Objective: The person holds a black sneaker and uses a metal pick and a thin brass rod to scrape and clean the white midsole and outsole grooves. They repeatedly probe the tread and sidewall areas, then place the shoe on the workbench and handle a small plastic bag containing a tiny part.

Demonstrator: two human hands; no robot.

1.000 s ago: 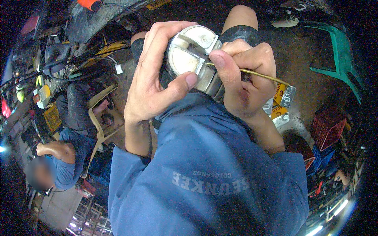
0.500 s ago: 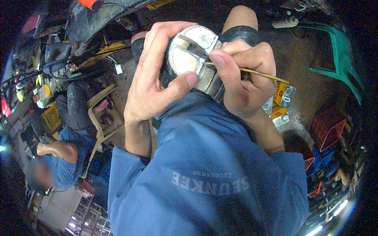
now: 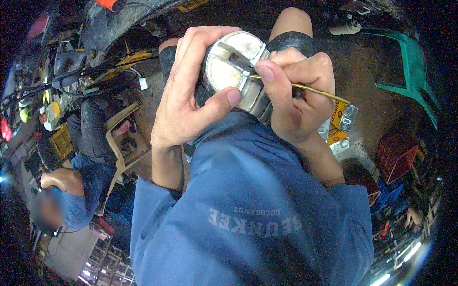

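A round, silvery metal part (image 3: 225, 72) with a wide slot across its face is held up above my lap. My left hand (image 3: 183, 93) is wrapped round its left side, the thumb pressing near the lower rim of the face. Pinched in my right hand (image 3: 301, 88) is a thin brass-coloured rod (image 3: 315, 90). Its tip reaches the edge of the slot, and its other end sticks out to the right past my fingers. The right thumb lies close against the part's right side. My right fingers hide the middle of the rod.
On the floor to the right lie orange-and-silver pieces (image 3: 339, 125). Beyond them are a green plastic chair (image 3: 405, 66) and a red crate (image 3: 397, 155). At left, a co-worker in blue (image 3: 88, 190) is beside a beige chair (image 3: 117, 148), with a yellow crate (image 3: 62, 141) nearby.
The outer end of the rod has dipped very slightly, while its tip stays at the slot. Both my hands keep their grip. At left, the co-worker's arm has shifted a little.
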